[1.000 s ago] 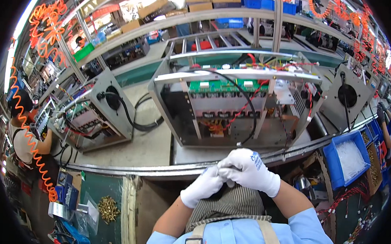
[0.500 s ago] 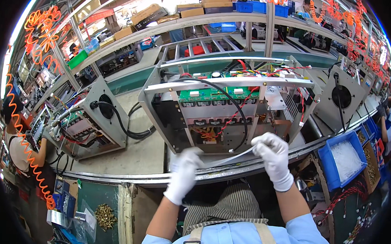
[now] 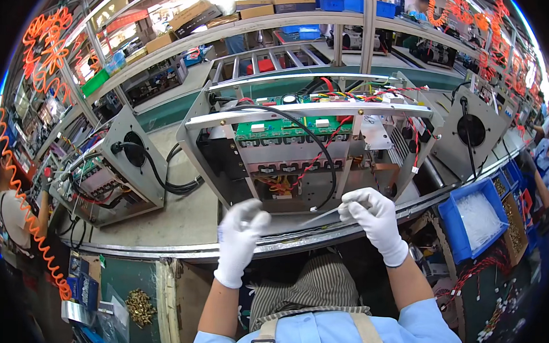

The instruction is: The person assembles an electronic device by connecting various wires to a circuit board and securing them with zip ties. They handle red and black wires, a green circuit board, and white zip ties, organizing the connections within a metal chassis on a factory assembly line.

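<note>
My right hand (image 3: 373, 225), in a white glove, pinches a thin translucent cable tie (image 3: 321, 219) between thumb and fingers. The tie's loose end points left. My left hand (image 3: 239, 240), gloved too, is raised left of that end and apart from it; its fingers look parted and somewhat blurred, with nothing visible in them. Just beyond both hands stands an open metal-framed machine chassis (image 3: 375, 108) with a green circuit board (image 3: 288, 132). A black cable (image 3: 333, 168) loops down its front, and its tip hangs near my right hand.
Similar chassis units stand left (image 3: 112, 176) and right (image 3: 472, 131) on the line. A blue bin (image 3: 462, 232) of translucent white strips sits at the right. Brass-coloured fittings (image 3: 140, 306) lie at lower left. An orange coiled hose (image 3: 30, 216) hangs at the left, near a co-worker (image 3: 18, 215).
My left hand has moved left and up, away from the cable tie, which both hands spanned before. My right hand keeps its pinch on the tie. The view has shifted slightly.
</note>
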A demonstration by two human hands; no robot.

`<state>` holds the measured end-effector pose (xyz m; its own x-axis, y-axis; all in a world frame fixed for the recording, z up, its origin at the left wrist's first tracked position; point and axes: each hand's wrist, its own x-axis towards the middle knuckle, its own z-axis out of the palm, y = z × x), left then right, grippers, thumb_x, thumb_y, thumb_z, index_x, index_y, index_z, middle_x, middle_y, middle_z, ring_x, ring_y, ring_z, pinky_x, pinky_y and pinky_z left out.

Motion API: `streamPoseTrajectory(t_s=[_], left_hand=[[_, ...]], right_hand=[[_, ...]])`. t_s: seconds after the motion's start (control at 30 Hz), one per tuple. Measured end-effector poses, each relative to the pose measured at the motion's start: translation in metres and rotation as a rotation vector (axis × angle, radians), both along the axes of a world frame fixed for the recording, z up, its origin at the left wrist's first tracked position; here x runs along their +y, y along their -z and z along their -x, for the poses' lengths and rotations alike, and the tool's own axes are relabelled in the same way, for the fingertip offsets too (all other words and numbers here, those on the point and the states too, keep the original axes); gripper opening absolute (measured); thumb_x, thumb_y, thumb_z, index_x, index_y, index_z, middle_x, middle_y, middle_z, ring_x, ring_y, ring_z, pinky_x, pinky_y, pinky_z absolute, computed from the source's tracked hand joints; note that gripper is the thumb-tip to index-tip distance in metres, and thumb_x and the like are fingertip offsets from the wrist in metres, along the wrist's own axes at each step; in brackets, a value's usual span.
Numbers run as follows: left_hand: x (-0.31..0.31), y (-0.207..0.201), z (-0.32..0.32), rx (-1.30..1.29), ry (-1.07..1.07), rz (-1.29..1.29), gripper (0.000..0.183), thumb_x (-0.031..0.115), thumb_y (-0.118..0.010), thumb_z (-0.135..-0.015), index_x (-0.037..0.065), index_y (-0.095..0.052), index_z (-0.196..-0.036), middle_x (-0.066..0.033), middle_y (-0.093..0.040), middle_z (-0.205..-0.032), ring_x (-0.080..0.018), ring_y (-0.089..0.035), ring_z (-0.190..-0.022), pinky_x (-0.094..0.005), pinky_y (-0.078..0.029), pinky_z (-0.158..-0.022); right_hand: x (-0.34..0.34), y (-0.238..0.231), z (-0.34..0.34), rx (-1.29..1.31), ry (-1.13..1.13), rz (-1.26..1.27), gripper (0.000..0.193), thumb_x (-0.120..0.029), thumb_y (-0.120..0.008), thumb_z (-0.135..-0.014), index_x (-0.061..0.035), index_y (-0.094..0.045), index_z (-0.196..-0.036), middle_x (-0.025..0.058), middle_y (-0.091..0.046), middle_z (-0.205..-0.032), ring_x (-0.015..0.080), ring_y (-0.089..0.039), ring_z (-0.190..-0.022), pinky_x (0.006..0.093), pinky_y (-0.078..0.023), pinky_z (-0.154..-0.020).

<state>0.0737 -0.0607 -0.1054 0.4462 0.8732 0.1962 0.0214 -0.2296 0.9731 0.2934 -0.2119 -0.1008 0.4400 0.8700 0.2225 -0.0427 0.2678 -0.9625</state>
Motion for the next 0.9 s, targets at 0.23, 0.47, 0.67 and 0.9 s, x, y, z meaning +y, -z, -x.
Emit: streamPoseTrajectory(t_s=[0.23, 0.47, 0.67, 0.9], left_hand=[[-0.027, -0.010, -0.010, 0.287, 0.579, 0.089, 0.025, 0.010, -0.061, -0.094, -0.003, -0.063, -0.115, -0.0024, -0.065, -0.088, -0.0074, -0.056, -0.079, -0.0233, -0.047, -0.072], [0.013, 0.010, -0.033, 0.101, 0.150, -0.639, 0.018, 0.005, -0.060, -0.088, 0.003, -0.067, -0.104, -0.0184, -0.061, -0.121, -0.0288, -0.065, -0.097, -0.0336, -0.051, -0.085], [0.043, -0.021, -0.067, 0.133, 0.586, -0.095, 0.015, 0.016, -0.060, -0.095, 0.006, -0.070, -0.100, 0.0049, -0.063, -0.083, -0.0008, -0.039, -0.059, -0.0196, -0.032, -0.050], [0.074, -0.078, -0.042, -0.025, 0.275, -0.113, 0.016, 0.015, -0.059, -0.097, 0.004, -0.070, -0.099, 0.0054, -0.062, -0.081, 0.0002, -0.043, -0.062, -0.0173, -0.037, -0.055]], right_hand=[[0.005, 0.009, 0.030, -0.301, -0.109, -0.016, 0.019, 0.001, -0.056, -0.094, 0.0026, -0.062, -0.112, 0.0061, -0.068, -0.097, 0.0084, -0.063, -0.088, 0.0245, -0.052, -0.081], [0.042, -0.004, 0.003, -0.127, 0.084, -0.084, 0.048, -0.010, -0.057, -0.097, 0.0018, -0.040, -0.140, 0.0078, -0.060, -0.115, 0.0131, -0.059, -0.102, 0.0290, -0.047, -0.092], [0.044, -0.088, 0.004, -0.124, 0.092, -0.023, 0.030, -0.015, -0.055, -0.100, -0.0016, -0.059, -0.126, -0.0043, -0.054, -0.075, 0.0007, -0.046, -0.063, 0.0167, -0.037, -0.055], [0.078, -0.203, -0.060, -1.969, 0.364, -0.165, 0.031, -0.010, -0.059, -0.087, -0.0158, -0.068, -0.117, 0.0082, -0.063, -0.083, 0.0274, -0.062, -0.079, 0.0401, -0.047, -0.073]])
